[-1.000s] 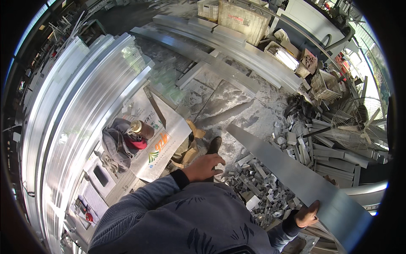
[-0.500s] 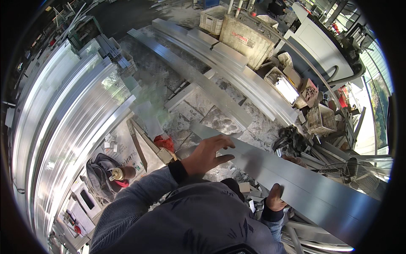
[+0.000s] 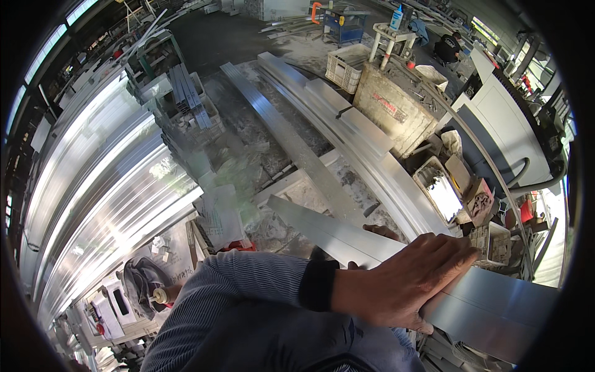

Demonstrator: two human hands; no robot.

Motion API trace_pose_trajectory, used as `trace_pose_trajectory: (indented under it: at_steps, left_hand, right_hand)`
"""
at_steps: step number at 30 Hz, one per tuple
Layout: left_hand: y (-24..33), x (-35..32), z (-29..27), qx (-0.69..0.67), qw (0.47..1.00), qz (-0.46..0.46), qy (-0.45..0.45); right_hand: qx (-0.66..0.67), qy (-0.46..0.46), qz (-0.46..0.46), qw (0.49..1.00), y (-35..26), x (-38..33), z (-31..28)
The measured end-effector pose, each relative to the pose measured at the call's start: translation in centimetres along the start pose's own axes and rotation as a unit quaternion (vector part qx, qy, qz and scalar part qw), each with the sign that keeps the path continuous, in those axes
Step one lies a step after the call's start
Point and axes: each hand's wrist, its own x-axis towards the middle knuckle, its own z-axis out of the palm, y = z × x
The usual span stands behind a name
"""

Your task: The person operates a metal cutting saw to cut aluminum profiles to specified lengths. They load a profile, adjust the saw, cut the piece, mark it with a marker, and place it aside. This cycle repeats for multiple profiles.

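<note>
A long, flat silver aluminium profile [image 3: 496,304] lies slantwise in front of me, from the middle of the floor to the lower right. My left hand [image 3: 403,279] reaches across my body and grips it from above, fingers over the far edge and thumb at the near edge. My right hand [image 3: 381,232] holds the same profile from underneath, farther along to the left. Only its fingertips at the far edge and a bit of thumb at the near edge show. The profile and my left arm hide the rest of it.
Stacked shiny profiles [image 3: 105,198] fill the left side. More long profiles [image 3: 353,149] lie ahead on the floor. At the right stand a grimy bin [image 3: 390,115], a plastic crate [image 3: 489,242] and boxes of scrap. Another person [image 3: 447,48] is far off at upper right.
My left hand has swung right, across my right arm, and now grips the profile. My right hand has shifted left and away from me under it. The view has tilted up.
</note>
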Motion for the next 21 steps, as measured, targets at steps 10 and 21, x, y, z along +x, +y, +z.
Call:
trace_pose_trajectory:
  at_steps: [10,21]
  left_hand:
    - [-14.0,13.7,-3.5,-0.03,0.997,-0.065,-0.042]
    - [-31.5,14.2,-10.3,0.053,0.995,-0.075,-0.024]
  right_hand:
    - [0.036,0.012,0.101,0.994,11.9,10.5,-3.2]
    - [-0.568,0.372,-0.286,0.676,5.9,19.5,-25.2]
